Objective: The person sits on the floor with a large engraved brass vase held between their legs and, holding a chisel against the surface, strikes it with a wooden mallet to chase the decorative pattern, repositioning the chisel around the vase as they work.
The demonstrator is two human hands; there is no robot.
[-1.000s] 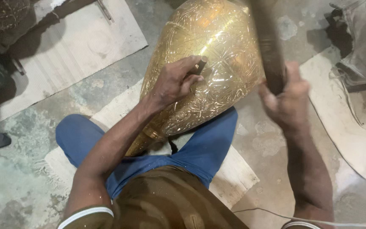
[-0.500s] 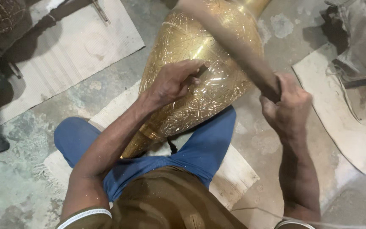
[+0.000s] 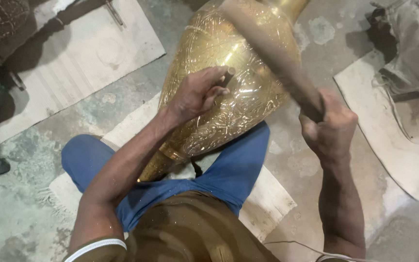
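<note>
**Mallet swung lower across the brass vase**

Swung down since half a second ago: dark wooden mallet (image 3: 272,63), now blurred and lying diagonally across the upper body of the vase, closer to the chisel than before. Left hand in much the same spot on the metal as earlier.

Underneath everything, a rough grey concrete floor (image 3: 20,213), stained and patchy. Spread over it, pale worn mats: one large sheet (image 3: 73,63) at upper left, another (image 3: 389,136) at right, a third (image 3: 267,204) beneath the seated legs.

Resting across the lap, tilted, a big engraved golden brass vase (image 3: 229,111), wide belly toward the top of the view, narrow end tucked down between the thighs. Surface covered in fine incised pattern, bright glare near the middle.

Blue trousers (image 3: 238,170) crossed under the vase; brown shirt at the bottom edge.

Right hand (image 3: 330,126) clenched tight around the mallet's handle, off the vase's right flank, above bare floor.

Left hand (image 3: 197,94) curled around a short dark chisel (image 3: 228,75), fingers wrapped, thumb alongside, knuckles lying on the vase's curved side; tool tip against the metal, exact contact hard to make out.

Dark heap of cloth at upper right; dark rounded object at upper left corner, partly cut off.
</note>
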